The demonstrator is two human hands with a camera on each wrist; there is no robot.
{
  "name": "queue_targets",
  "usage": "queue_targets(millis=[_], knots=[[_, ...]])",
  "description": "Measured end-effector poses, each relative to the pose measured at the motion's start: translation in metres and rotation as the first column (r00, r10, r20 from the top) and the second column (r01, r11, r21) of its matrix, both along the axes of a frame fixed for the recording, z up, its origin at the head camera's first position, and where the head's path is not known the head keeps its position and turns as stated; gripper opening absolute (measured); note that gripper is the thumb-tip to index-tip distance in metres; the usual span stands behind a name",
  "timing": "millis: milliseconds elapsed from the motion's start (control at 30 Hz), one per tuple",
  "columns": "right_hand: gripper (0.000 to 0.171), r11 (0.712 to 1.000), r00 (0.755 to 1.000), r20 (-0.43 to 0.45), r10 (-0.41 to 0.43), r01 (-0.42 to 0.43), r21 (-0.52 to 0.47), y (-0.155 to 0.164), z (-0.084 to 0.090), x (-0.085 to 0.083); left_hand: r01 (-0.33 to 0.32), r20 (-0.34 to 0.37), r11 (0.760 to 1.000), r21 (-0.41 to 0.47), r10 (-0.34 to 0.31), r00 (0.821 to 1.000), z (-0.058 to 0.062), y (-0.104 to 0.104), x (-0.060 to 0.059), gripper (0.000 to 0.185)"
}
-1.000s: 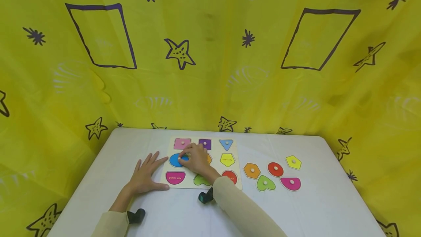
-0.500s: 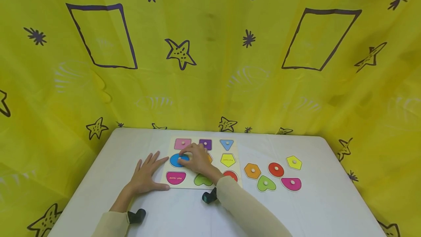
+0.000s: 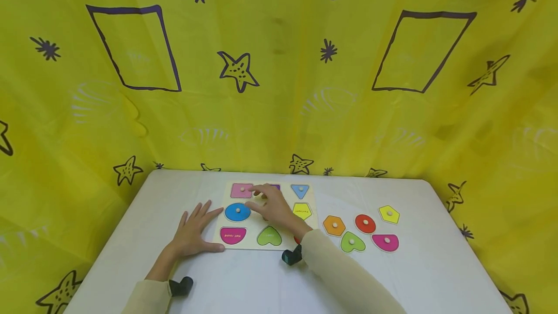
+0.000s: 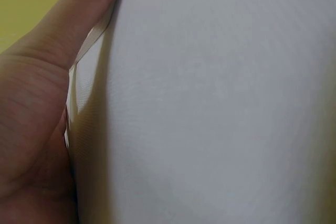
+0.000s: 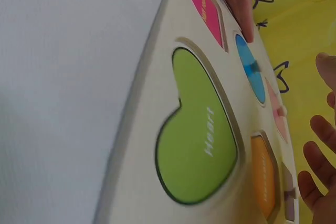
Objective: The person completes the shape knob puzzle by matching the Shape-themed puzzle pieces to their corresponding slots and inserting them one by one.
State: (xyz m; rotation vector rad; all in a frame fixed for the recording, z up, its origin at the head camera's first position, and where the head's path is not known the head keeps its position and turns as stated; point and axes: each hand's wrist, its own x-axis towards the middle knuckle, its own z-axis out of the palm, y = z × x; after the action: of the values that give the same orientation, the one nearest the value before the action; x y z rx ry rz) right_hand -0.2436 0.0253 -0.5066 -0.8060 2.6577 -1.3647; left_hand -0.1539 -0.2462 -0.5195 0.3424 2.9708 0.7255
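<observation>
A wooden shape puzzle board (image 3: 220, 245) lies on the white table (image 3: 244, 285). My left hand (image 3: 194, 228) rests flat beside it, the thumb against the board's left edge (image 4: 79, 85). Held above the board's middle, my right hand (image 3: 263, 199) has relaxed fingers reaching toward the purple square and holds nothing; its spread fingers (image 5: 316, 153) show in the right wrist view. The blue circle piece (image 3: 237, 212) sits in its slot with its knob showing. A pink rectangle (image 3: 241, 190) and a blue triangle (image 3: 300, 191) also sit in the board. The heart slot (image 5: 197, 129) and half-round slot (image 3: 233, 235) hold no piece.
Several loose knobbed pieces lie right of the board: an orange hexagon (image 3: 334, 226), a red circle (image 3: 365, 224), a yellow pentagon (image 3: 389, 214), a green heart (image 3: 351, 243) and a pink half round (image 3: 385, 242). A yellow patterned curtain (image 3: 279, 86) surrounds the table.
My right hand let go of the blue circle's knob and moved up and right over the board's middle. The blue circle stays seated in its slot. The left hand has not moved.
</observation>
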Motion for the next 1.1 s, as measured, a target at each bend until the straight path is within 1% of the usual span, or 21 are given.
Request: queue_targets(millis=[67, 100, 200, 300, 367, 533, 667, 867, 1000, 1100], knots=[[0.048, 1.0, 1.0, 0.025, 0.017, -0.016, -0.01, 0.01, 0.006, -0.002, -0.002, 0.0, 1.0, 0.006, 0.002, 1.0, -0.001, 0.0, 0.0, 0.105], [0.048, 1.0, 0.999, 0.025, 0.019, -0.019, 0.005, 0.015, 0.008, -0.003, -0.002, 0.001, 1.0, 0.009, 0.002, 1.0, -0.001, 0.0, 0.0, 0.106], [0.047, 0.998, 0.999, 0.008, 0.047, -0.047, 0.038, 0.031, 0.016, -0.006, -0.002, 0.002, 1.0, 0.013, 0.002, 1.0, -0.002, 0.0, -0.001, 0.106], [0.048, 0.996, 0.998, -0.036, 0.061, -0.058, 0.068, 0.046, 0.023, -0.007, -0.004, 0.006, 1.0, 0.015, 0.004, 1.0, -0.002, 0.0, -0.001, 0.106], [0.048, 0.995, 0.997, -0.05, 0.063, -0.059, 0.08, 0.055, 0.028, -0.007, -0.004, 0.004, 1.0, 0.013, 0.004, 1.0, -0.002, 0.001, -0.001, 0.106], [0.046, 0.993, 0.994, -0.092, 0.052, -0.041, 0.113, 0.078, 0.035, -0.006, -0.011, -0.001, 1.0, 0.011, 0.011, 1.0, -0.002, 0.001, -0.001, 0.106], [0.045, 0.995, 0.993, -0.108, 0.038, -0.028, 0.096, 0.098, 0.037, -0.005, -0.004, -0.006, 1.0, 0.012, 0.004, 1.0, -0.003, 0.001, -0.001, 0.106], [0.045, 0.997, 0.995, -0.101, -0.008, 0.016, 0.081, 0.125, 0.04, 0.001, 0.001, -0.018, 1.0, 0.031, 0.0, 1.0, -0.005, 0.001, -0.002, 0.106], [0.045, 0.995, 0.989, -0.137, -0.045, 0.057, 0.082, 0.144, 0.041, 0.004, 0.005, -0.037, 0.999, 0.044, -0.003, 0.999, -0.007, 0.001, -0.001, 0.106], [0.045, 0.99, 0.98, -0.185, -0.077, 0.097, 0.098, 0.162, 0.04, 0.003, 0.003, -0.042, 0.999, 0.045, -0.002, 0.999, -0.007, 0.001, -0.002, 0.106]])
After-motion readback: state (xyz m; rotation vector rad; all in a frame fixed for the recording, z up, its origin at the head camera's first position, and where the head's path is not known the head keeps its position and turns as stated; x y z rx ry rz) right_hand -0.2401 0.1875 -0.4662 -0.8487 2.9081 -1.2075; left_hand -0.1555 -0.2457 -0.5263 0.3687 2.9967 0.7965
